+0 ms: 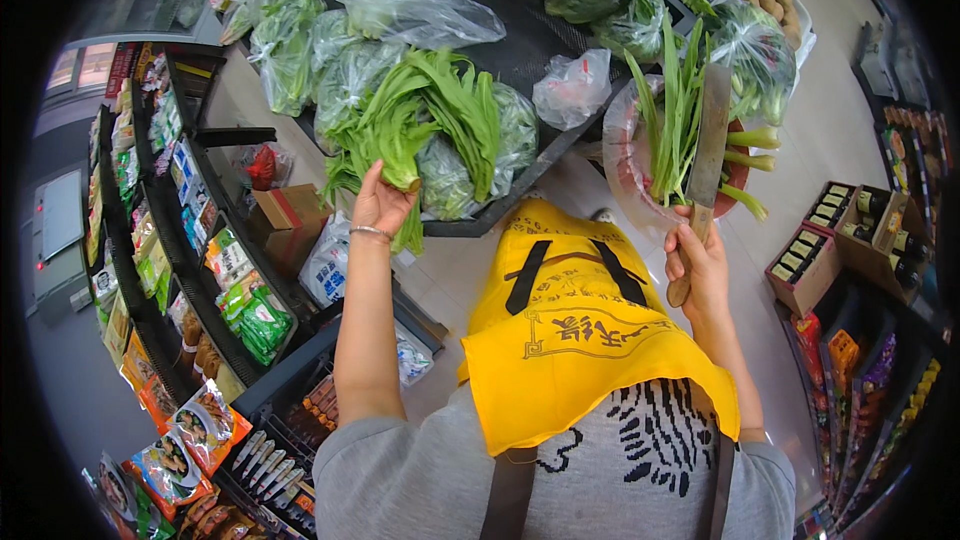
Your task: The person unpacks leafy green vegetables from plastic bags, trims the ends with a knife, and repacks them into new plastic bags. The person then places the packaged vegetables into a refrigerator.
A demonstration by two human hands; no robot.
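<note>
My left hand grips the pale stem end of a head of leafy greens, whose long leaves spread over bagged vegetables on the black display stand. In my right hand is a cleaver-like knife, held by its wooden handle with the blade pointing away from me. The blade is above a pink basin lined with a clear plastic bag. Long green leaves and cut pale stem ends stick out of the basin.
Bagged greens and a crumpled plastic bag sit on the stand. Behind the basin is a white crate of brown tubers. Shelves of packaged food flank my left; boxes of bottles stand at right. A cardboard box is near the stand.
</note>
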